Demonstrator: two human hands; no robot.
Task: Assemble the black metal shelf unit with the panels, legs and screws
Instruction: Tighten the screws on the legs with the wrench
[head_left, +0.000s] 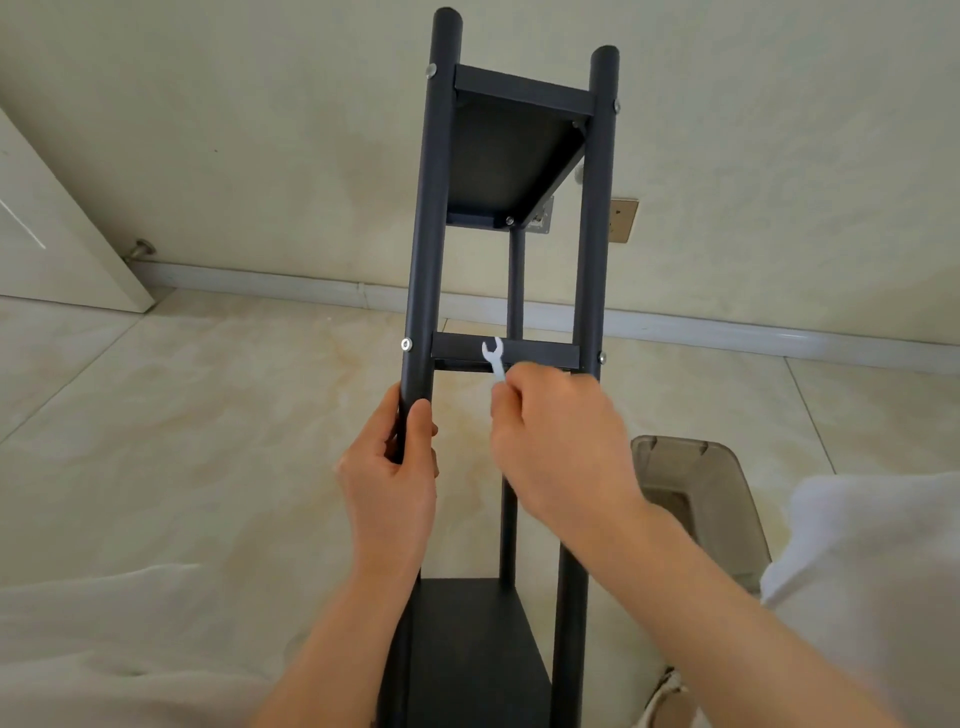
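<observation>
Shelf unit (511, 218) stands tilted mid-scene on the floor, three panels already between its legs; left hand (392, 467) is wrapped round the near-left leg (423, 249) just below the middle panel (506, 351). Right hand (558, 441) pinches a small wrench (493, 356) in front of that panel. Judgement: brace the leg firmly, seat the wrench squarely on the left screw (405, 344), turn in short strokes.

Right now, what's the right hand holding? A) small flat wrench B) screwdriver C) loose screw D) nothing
A: the right hand pinches a small flat wrench in front of the middle shelf panel, while the left hand grips the front left leg.
</observation>
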